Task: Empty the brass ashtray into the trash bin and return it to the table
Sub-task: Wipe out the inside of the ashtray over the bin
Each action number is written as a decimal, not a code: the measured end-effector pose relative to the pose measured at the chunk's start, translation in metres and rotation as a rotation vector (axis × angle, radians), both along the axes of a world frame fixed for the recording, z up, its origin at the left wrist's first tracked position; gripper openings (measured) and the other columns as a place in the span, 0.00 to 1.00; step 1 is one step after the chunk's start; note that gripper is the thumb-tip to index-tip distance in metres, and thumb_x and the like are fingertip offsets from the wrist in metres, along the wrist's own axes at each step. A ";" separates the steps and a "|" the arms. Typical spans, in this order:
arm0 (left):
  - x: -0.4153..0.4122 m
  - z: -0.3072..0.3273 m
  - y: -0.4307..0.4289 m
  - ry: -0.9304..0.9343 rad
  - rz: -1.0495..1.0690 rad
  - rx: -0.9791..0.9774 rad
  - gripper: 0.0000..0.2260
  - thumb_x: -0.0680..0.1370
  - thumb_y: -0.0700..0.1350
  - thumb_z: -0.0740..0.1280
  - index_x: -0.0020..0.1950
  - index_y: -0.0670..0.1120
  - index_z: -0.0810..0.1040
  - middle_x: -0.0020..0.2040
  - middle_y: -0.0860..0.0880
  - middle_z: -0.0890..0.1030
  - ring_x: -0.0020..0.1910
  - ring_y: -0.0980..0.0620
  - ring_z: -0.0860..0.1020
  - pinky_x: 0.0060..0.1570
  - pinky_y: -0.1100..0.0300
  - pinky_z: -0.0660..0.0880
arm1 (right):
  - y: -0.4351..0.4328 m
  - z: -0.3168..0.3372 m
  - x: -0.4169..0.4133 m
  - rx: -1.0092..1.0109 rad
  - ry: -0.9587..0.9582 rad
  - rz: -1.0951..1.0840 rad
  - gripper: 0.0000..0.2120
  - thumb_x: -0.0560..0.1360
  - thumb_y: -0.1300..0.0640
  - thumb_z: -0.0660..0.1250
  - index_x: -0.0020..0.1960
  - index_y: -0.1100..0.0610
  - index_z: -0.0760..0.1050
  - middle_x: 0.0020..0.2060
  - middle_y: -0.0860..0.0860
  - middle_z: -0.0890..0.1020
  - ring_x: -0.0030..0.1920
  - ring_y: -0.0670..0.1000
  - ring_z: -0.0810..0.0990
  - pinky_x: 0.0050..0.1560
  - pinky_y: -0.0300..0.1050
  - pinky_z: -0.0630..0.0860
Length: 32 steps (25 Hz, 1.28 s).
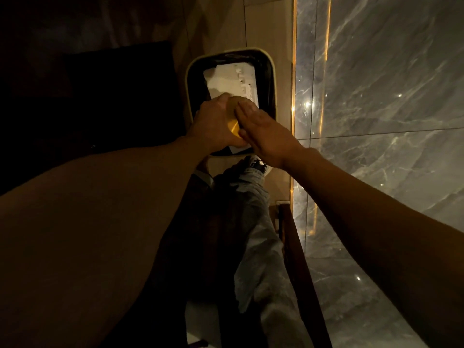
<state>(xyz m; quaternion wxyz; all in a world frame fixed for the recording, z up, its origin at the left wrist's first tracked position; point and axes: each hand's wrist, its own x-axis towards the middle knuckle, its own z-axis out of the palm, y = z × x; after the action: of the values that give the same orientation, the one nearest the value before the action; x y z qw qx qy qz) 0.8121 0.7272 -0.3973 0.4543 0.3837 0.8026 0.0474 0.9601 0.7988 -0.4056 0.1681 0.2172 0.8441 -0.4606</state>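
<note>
The brass ashtray [232, 121] is held upside down over the open trash bin [273, 79], its round gold underside facing up. My left hand [213, 124] grips its left rim from the side. My right hand [263, 131] lies flat with fingers together, its fingertips resting on the ashtray's upturned base. The bin is a rounded rectangle with a cream rim and a dark liner. White paper waste [231, 81] lies inside it, partly hidden by both hands.
A polished grey marble wall [376, 96] with a lit gold strip runs along the right. A dark piece of furniture [113, 96] fills the left. My leg in grey trousers and a shoe [256, 164] stand just before the bin on the beige floor.
</note>
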 end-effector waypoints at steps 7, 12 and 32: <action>0.002 0.003 0.003 -0.027 0.031 0.011 0.42 0.56 0.56 0.82 0.65 0.45 0.72 0.59 0.46 0.81 0.59 0.46 0.79 0.57 0.58 0.75 | 0.002 0.010 -0.003 -0.040 0.012 -0.097 0.24 0.83 0.57 0.54 0.77 0.63 0.56 0.77 0.62 0.58 0.78 0.60 0.55 0.77 0.56 0.58; 0.000 0.005 0.000 -0.003 0.019 -0.004 0.44 0.57 0.56 0.82 0.68 0.45 0.71 0.62 0.45 0.79 0.62 0.44 0.77 0.59 0.56 0.74 | -0.001 0.007 -0.002 -0.099 -0.035 -0.197 0.26 0.84 0.55 0.51 0.78 0.61 0.49 0.79 0.58 0.50 0.79 0.57 0.51 0.78 0.54 0.56; 0.003 0.041 0.013 -0.938 1.035 -0.296 0.17 0.78 0.61 0.61 0.54 0.50 0.81 0.50 0.48 0.86 0.50 0.51 0.84 0.47 0.56 0.83 | 0.035 0.035 0.009 -0.707 -0.033 -0.969 0.14 0.82 0.60 0.58 0.61 0.66 0.76 0.29 0.39 0.80 0.40 0.38 0.78 0.55 0.40 0.76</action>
<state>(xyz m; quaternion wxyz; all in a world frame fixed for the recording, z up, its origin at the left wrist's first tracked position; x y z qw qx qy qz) 0.8155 0.7402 -0.3560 0.7182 -0.1730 0.5997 0.3077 0.9695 0.8338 -0.3709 0.0140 0.5153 0.4417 -0.7343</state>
